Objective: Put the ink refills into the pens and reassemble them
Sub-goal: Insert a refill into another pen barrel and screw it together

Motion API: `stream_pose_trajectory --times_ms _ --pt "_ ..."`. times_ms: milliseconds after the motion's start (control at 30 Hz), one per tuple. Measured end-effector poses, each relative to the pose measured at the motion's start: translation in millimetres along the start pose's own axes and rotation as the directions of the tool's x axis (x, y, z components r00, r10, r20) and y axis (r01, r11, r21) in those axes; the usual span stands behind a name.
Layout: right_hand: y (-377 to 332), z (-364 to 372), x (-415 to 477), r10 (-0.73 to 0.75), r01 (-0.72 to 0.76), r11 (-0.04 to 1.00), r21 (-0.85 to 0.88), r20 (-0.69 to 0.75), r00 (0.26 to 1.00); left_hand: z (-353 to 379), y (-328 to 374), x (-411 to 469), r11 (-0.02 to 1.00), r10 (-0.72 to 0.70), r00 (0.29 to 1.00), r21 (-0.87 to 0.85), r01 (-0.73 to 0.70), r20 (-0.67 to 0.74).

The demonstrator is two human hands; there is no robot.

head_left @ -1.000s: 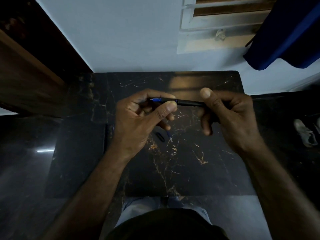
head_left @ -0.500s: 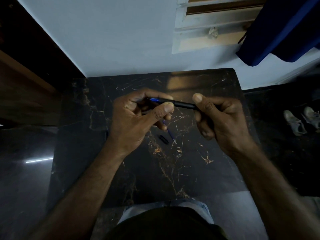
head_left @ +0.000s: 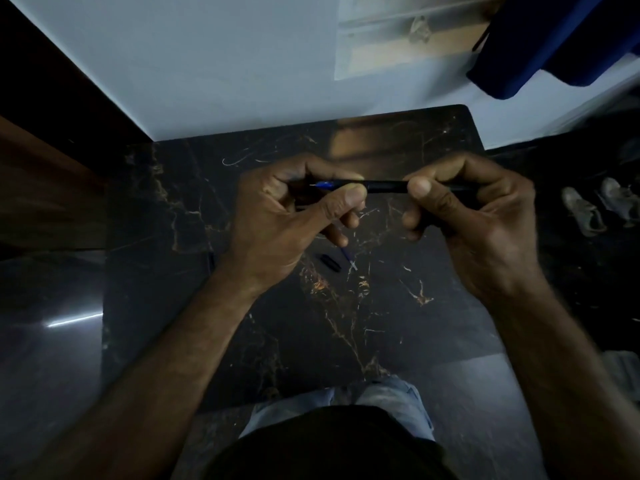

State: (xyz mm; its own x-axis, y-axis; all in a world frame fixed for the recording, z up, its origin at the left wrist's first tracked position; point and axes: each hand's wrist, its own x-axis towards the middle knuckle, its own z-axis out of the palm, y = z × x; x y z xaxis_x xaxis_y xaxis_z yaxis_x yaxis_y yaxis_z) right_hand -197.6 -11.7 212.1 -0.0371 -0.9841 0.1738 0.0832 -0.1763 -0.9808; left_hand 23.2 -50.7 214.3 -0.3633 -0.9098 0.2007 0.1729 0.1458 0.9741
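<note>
Both hands pinch one thin, light pen: the right hand (head_left: pixel 478 216) grips the stiff black barrel (head_left: pixel 388 186), the left hand (head_left: pixel 277 220) grips the bendy blue refill (head_left: pixel 325 184).

right hand (head_left: pixel 481 216) slid in along pen barrel (head_left: pixel 386 186), thumb now pinching barrel closer to left hand (head_left: pixel 287 216), gap between hands smaller than a sec ago. blue refill (head_left: pixel 325 184) tip pokes further out of barrel, deeper inside left hand's curl.
</note>
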Motion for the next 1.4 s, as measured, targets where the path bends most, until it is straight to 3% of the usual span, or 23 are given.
stream_pose_trajectory --times_ms 100,200,300,367,467,533,700,800,900,933,1000,1133,1400 --pt "-1.5 -0.6 -4.3 -0.031 0.031 0.999 -0.028 -0.011 0.999 4.0 0.4 -0.9 0.998 0.053 0.998 0.026 -0.053 0.017" --pt "0.6 1.9 -13.4 0.014 -0.008 0.997 0.077 -0.081 0.997 1.7 -9.1 0.7 0.995 0.094 0.992 0.039 -0.097 0.083" --pt "3.2 -1.2 -25.5 0.136 -0.076 0.964 0.256 -0.223 0.965 -11.1 -47.6 -3.3 0.986 -0.029 0.987 0.167 0.002 0.158" --pt "3.5 -9.4 -34.6 0.199 -0.095 0.940 0.328 -0.300 0.933 -19.6 -90.7 -12.0 0.890 -0.161 0.978 0.447 0.088 0.129" --pt "2.0 -21.7 -48.6 0.256 -0.136 0.932 0.335 -0.348 0.902 -28.5 -159.8 -28.8 0.585 -0.285 0.933 0.811 -0.011 0.218" --pt "-0.2 -27.2 -57.2 0.275 -0.158 0.933 0.324 -0.359 0.892 -33.0 -191.9 -38.9 0.454 -0.375 0.884 0.887 -0.089 0.280" --pt "-5.8 -28.5 -70.7 0.302 -0.169 0.925 0.341 -0.389 0.870 -37.7 -217.2 -39.9 0.371 -0.423 0.874 0.926 -0.074 0.239" --pt "-9.3 -24.0 -73.4 0.262 -0.140 0.942 0.304 -0.411 0.873 -31.8 -202.5 -34.2 0.435 -0.404 0.896 0.900 0.008 0.187" --pt "-18.4 -23.1 -70.9 0.156 -0.073 0.977 0.199 -0.440 0.884 -18.1 -155.1 -29.2 0.706 -0.270 0.963 0.674 0.216 -0.026" --pt "-22.0 -23.4 -69.5 0.117 -0.050 0.986 0.161 -0.446 0.887 -13.3 -132.5 -27.0 0.814 -0.235 0.969 0.529 0.237 -0.074" --pt "-29.0 -23.8 -64.5 0.051 -0.002 0.994 0.111 -0.442 0.896 -5.3 -83.8 -22.3 0.928 -0.133 0.988 0.340 0.151 -0.077" --pt "-42.6 -20.9 -49.4 -0.035 0.079 0.992 0.097 -0.389 0.921 5.2 -10.8 -16.5 0.972 0.054 0.997 0.233 -0.041 -0.048" --pt "-60.9 -13.5 -29.5 -0.076 0.121 0.982 0.143 -0.290 0.954 12.2 34.4 -8.3 0.946 0.160 0.986 0.281 -0.164 0.039"
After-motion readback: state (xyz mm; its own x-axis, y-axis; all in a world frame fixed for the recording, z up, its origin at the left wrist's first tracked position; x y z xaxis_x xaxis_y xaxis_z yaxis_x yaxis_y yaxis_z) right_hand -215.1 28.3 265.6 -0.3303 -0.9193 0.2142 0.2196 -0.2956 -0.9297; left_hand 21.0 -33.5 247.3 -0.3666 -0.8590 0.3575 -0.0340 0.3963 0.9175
